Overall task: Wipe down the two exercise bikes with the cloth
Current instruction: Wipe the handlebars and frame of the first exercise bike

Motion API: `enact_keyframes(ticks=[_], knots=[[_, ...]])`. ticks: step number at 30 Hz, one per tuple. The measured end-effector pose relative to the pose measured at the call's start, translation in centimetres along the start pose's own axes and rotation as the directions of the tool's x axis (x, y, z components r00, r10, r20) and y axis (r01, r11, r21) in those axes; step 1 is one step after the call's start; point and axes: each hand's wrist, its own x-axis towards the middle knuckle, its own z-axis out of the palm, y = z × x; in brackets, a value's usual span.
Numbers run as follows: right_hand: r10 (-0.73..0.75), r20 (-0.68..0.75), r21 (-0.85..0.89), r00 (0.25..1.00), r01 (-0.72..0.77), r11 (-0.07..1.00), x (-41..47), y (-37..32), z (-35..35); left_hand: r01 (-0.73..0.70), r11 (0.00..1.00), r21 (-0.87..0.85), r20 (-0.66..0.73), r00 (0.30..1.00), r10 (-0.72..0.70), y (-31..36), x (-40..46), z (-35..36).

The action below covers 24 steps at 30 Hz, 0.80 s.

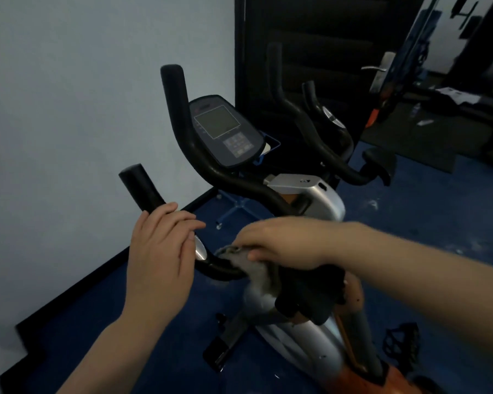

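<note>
The right hand point(273, 245) presses a grey cloth point(256, 270) onto the bike's point(305, 194) handlebar, fingers curled over the cloth, just right of a silver sensor pad point(199, 248). The left hand point(160, 245) wraps the left grip point(141, 189) beside that pad. Beyond the handlebar sits the console point(225, 132), and behind it a dark door point(310, 52). A pedal point(402, 341) shows below right, above blue floor point(410, 217). A pale wall point(69, 109) stands left of the bike.

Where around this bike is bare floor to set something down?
Bare blue floor lies between the wall and the bike's base. Crowded: the handlebar, where both hands work, left hand, right hand with the cloth.
</note>
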Motion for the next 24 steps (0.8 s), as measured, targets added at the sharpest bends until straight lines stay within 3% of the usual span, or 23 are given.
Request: enact_keyframes(ticks=[4, 10, 14, 16, 18, 20, 23, 24], knots=[[-0.027, 0.005, -0.060, 1.000, 0.027, 0.998, -1.0, 2.1, -0.5, -0.025, 1.000, -0.008, -0.017, 1.000, 0.025, -0.2, -0.1, -0.1], [-0.081, 0.013, 0.061, 0.997, 0.080, 0.995, 1.8, -0.1, 1.3, 0.000, 0.999, -0.039, -0.110, 0.994, -0.004, -0.3, -0.2, 1.3], [-0.018, -0.050, -0.085, 0.999, 0.014, 0.996, 0.0, -0.5, 1.9, -0.018, 0.997, -0.079, -0.055, 0.998, 0.014, -0.2, 0.0, 0.2], [0.006, -0.095, -0.159, 0.995, -0.021, 0.987, 0.2, -2.1, 2.6, 0.025, 0.980, -0.198, -0.039, 0.999, -0.033, -0.3, 0.2, -0.7], [0.077, -0.197, -0.076, 0.977, -0.093, 0.993, 1.5, -4.5, 3.2, 0.068, 0.930, -0.361, -0.065, 0.993, -0.098, -0.7, 0.6, -1.9], [0.263, -0.368, 0.104, 0.892, -0.242, 0.965, 3.4, -6.8, 4.0, 0.047, 0.908, -0.416, -0.140, 0.983, -0.115, -1.5, 1.4, -2.8], [0.509, -0.626, 0.375, 0.591, -0.344, 0.861, 4.9, -9.4, 5.7, 0.014, 0.923, -0.385, -0.231, 0.967, -0.111, -2.8, 2.3, -3.9], [0.535, -0.650, 0.413, 0.540, -0.340, 0.845, 4.9, -9.9, 6.3, 0.009, 0.925, -0.380, -0.236, 0.966, -0.106, -3.3, 2.4, -4.0]])
